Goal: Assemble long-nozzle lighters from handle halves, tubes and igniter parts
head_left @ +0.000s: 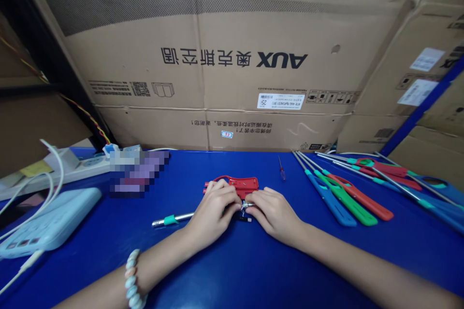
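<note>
Both hands meet over the blue table, fingertips almost touching. In my right hand [273,210], thumb and fingers pinch a small silvery part [248,204] with thin white wire beside it. My left hand [219,207] is closed at the near side of that part; what its fingertips hold is hidden. Just below the fingers lies a small black piece [245,219] with a pale end. Behind the hands rest the red plastic handle shells [244,184] of a long-necked lighter, partly covered by my left hand. A metal tube [179,217] with a green band runs beneath my left hand.
Several long-necked lighters [333,198] in blue, green and red lie at the right. A small screwdriver [282,171] lies behind the hands. At left are a light-blue power bank [54,219] with cables and a power strip [87,164]. A cardboard wall [217,24] stands behind.
</note>
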{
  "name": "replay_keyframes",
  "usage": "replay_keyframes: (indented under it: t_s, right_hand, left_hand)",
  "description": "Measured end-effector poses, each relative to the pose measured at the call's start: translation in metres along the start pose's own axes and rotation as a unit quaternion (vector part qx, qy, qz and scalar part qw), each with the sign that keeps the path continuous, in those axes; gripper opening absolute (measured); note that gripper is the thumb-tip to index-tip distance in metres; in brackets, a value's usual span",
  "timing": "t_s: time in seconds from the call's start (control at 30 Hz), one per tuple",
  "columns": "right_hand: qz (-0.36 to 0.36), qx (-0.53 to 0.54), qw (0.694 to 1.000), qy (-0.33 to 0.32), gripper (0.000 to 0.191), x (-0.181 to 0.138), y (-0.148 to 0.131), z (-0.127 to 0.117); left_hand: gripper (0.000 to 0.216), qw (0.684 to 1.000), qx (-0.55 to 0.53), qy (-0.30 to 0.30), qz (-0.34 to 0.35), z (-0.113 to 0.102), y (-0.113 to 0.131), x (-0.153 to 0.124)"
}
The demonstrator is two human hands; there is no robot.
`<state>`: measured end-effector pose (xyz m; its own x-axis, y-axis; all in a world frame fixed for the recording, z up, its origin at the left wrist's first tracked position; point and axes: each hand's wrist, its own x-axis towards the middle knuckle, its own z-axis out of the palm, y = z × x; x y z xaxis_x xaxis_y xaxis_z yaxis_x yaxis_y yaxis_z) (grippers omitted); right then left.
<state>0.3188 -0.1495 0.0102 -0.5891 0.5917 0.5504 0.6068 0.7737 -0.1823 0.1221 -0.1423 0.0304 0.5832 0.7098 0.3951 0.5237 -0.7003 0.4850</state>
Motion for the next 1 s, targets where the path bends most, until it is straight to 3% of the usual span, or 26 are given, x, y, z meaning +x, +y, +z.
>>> replay_keyframes:
  t_s: [0.27,0.5,0.67,1.0]
  right_hand:
    - [-0.028,-0.038,0.999,-0.006,0.027,-0.0009,-0.0025,0.0001]
    - [0.043,-0.005,0.999,0.018,0.023,0.0009,-0.0009,-0.0027]
    - [0.067,0.01,0.998,-0.004,0.018,0.0002,-0.0016,-0.0025]
    - [0.023,0.007,1.0,0.002,0.022,-0.0003,-0.0008,-0.0001]
  left_hand:
    - [0.017,1.0,0.019,-0.008,0.016,0.0004,-0.0009,0.0004]
    - [0.009,0.998,-0.029,0.015,-0.056,-0.0025,-0.0054,0.004]
    - [0.012,0.996,-0.044,0.014,-0.077,-0.0019,-0.0048,0.0058]
    - [0.016,0.997,-0.036,0.021,-0.071,0.0006,0.0011,0.002]
